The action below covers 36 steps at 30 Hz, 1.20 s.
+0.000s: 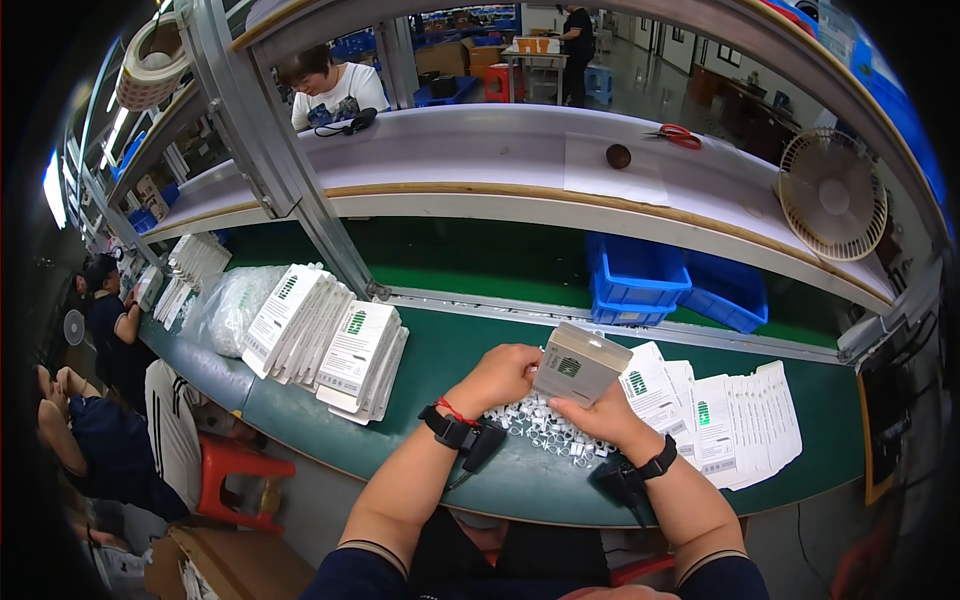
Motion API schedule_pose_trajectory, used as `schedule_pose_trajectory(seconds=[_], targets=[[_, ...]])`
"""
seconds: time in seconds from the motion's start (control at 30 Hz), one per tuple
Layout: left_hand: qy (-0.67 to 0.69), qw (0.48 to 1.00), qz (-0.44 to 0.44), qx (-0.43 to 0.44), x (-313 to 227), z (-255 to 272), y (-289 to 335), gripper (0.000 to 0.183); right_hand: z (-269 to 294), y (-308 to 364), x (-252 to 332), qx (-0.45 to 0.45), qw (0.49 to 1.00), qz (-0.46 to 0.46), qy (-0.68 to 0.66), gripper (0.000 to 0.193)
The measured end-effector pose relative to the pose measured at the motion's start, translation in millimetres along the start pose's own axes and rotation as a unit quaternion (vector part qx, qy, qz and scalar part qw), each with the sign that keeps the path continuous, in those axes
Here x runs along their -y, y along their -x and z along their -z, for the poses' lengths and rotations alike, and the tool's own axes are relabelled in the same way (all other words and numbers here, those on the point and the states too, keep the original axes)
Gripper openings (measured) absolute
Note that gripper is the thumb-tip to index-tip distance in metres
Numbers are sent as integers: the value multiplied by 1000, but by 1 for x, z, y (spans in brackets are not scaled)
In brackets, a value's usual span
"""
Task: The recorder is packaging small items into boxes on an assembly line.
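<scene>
Black straps ring both wrists, and a dark device sits just beside the left one. Between the wrists, loose on the green surface, lies a pile of small white plastic pieces, below and slightly nearer the person than the carton. White with green print, that carton is held above the pile's far side, tilted, its sides running away from the person and leaning right at the far end; foreshortening hides which side is longer. The right hand grips its near right corner, thumb along the printed face. Curled with its fingertips drawn together, the left hand is right at the carton's left edge; whether it pinches anything cannot be told. So the carton lies between the hands, the right having the firmer contact. Flattish cartons overlap in a fan to the right; a leaning stack lies well apart to the left. Farther off are blue bins, then a raised shelf.
</scene>
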<state>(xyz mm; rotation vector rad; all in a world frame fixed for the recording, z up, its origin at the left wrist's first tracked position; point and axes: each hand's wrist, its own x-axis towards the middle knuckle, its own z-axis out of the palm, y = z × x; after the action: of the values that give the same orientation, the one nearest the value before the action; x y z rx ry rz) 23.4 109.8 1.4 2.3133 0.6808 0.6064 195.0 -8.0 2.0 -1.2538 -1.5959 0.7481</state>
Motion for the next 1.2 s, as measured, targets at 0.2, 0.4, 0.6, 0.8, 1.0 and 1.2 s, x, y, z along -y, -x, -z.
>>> schedule_pose_trajectory(seconds=[0.2,0.4,0.6,0.8,1.0,1.2], targets=[[2,1000,-1,0,2,-1,-1,18,0,-1,0,-4,1000,2,-14,44],[2,1000,5,-6,7,1,1,17,-3,-4,3,-2,1000,-4,-11,45],[-29,999,-19,-2,3,-2,-2,15,-3,1,-7,-25,999,-11,-39,44],[-4,1000,-15,-4,6,-7,-3,13,-3,3,-5,-32,999,-20,-17,41],[-10,1000,-19,-3,12,-7,-2,15,-2,1,-6,-4,1000,-21,-4,38],[-12,1000,-23,0,11,-6,-3,19,-4,1,-3,-23,999,-20,-18,38]])
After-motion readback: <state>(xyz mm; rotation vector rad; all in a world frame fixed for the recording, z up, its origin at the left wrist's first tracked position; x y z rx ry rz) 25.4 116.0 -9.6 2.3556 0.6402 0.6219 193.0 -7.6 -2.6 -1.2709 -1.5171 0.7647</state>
